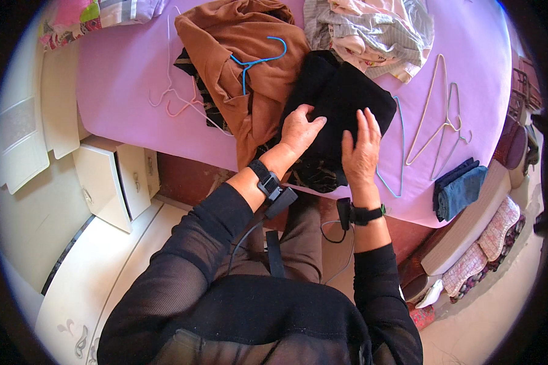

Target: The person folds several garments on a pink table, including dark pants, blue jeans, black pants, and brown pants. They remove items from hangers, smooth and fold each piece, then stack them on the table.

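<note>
A folded black garment (347, 91) lies before me near the front edge of the bed. On its left part rests my left hand (301, 127), thumb and fingers apart. My right hand (363, 141) lies flat over its right side, the thumb held away from the fingers. Neither hand grips the cloth. Black patterned fabric (317, 175) shows beneath the garment at the bed's edge. To the left, a brown garment (265, 86) is spread loosely, with a blue hanger (258, 60) sticking out of it; the hanger's lower part is hidden in the cloth.
The bed has a lilac sheet (118, 100). White and pink hangers (176, 93) lie at left; several more, including a cream hanger (427, 132), at right. Folded jeans (461, 191) sit on the right edge. Striped clothes (374, 36) are heaped behind. A white cabinet (109, 182) stands left.
</note>
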Motion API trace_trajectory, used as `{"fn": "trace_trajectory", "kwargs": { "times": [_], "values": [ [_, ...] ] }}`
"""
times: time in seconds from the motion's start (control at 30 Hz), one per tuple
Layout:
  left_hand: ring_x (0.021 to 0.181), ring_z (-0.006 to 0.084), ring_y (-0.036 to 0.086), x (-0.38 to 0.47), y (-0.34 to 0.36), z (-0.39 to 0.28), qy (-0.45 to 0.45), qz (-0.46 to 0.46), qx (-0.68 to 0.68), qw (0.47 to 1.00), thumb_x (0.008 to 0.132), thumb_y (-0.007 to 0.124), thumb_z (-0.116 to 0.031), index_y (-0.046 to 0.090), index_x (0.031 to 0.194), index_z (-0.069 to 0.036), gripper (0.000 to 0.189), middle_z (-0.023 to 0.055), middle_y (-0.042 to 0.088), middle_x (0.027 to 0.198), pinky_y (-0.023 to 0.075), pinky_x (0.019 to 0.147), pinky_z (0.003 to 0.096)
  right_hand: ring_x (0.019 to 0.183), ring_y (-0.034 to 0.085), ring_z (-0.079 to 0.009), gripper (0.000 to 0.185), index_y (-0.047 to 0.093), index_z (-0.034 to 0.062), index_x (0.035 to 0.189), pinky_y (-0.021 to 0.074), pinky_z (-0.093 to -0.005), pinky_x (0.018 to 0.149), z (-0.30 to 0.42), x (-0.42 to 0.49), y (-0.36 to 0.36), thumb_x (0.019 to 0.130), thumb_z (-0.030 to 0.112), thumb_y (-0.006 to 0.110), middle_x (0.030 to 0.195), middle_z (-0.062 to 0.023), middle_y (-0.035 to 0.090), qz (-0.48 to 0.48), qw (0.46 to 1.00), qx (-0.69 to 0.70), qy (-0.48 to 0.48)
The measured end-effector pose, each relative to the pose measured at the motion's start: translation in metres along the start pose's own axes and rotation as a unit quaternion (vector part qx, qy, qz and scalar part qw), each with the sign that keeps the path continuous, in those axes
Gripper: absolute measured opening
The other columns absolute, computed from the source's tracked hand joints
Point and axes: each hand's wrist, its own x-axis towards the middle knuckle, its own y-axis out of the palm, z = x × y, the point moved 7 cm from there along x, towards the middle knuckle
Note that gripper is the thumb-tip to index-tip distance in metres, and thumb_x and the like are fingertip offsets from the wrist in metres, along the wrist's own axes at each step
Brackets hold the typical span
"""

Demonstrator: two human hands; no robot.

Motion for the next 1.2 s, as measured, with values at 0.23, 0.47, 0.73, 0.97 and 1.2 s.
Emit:
{"fn": "trace_trajectory", "kwargs": {
  "times": [0.23,0.47,0.73,0.97,1.2],
  "values": [
    [0.104,0.0279,0.068,-0.002,0.017,-0.019,-0.045,0.177,-0.178,0.967,0.088,0.075,-0.030,0.065,0.126,0.005,0.052,0.0191,0.072,0.115,0.0537,0.092,0.0367,0.142,0.041,-0.0423,0.062,0.047,-0.0006,0.146,0.0336,-0.0468,0.118,0.007,-0.011,0.007,0.093,0.023,0.069,0.154,-0.0242,0.043,0.020,0.995,0.081,0.055],
    [0.120,0.0164,0.059,-0.060,0.064,-0.087,-0.065,0.390,-0.340,0.853,0.103,0.058,-0.025,0.061,0.135,0.005,0.044,0.0104,0.067,0.128,0.0435,0.107,0.0321,0.113,0.060,-0.0209,0.073,0.042,0.0017,0.150,0.0482,-0.0347,0.102,-0.049,-0.029,-0.039,0.085,0.008,0.077,0.127,-0.0140,0.064,0.022,0.930,0.271,0.248],
    [0.129,0.0297,0.053,0.036,0.033,-0.124,0.388,0.012,0.416,0.822,0.090,0.070,-0.036,0.063,0.129,-0.008,0.048,0.0105,0.064,0.127,0.0300,0.116,0.0574,0.104,0.061,-0.0141,0.044,0.058,-0.0024,0.134,0.0475,-0.0276,0.095,-0.117,-0.042,-0.097,0.091,0.000,0.064,0.113,-0.0054,0.068,-0.049,0.895,0.297,0.328],
    [0.124,0.0315,0.052,0.058,0.050,-0.115,0.400,0.021,0.467,0.788,0.083,0.074,-0.055,0.061,0.133,-0.009,0.070,0.0113,0.060,0.125,0.0265,0.118,0.0564,0.105,0.061,-0.0144,0.045,0.057,-0.0024,0.136,0.0469,-0.0276,0.096,-0.125,-0.055,-0.111,0.092,0.003,0.065,0.116,-0.0065,0.068,-0.071,0.904,0.246,0.341],
    [0.114,0.0263,0.059,0.079,0.057,-0.110,0.339,0.103,0.524,0.775,0.082,0.070,-0.065,0.074,0.106,-0.006,0.064,0.0103,0.068,0.112,0.0332,0.109,0.0490,0.109,0.061,-0.0161,0.047,0.056,-0.0014,0.137,0.0458,-0.0290,0.099,-0.128,-0.055,-0.120,0.091,0.002,0.065,0.118,-0.0088,0.068,-0.063,0.918,0.228,0.319]
  ]
}}
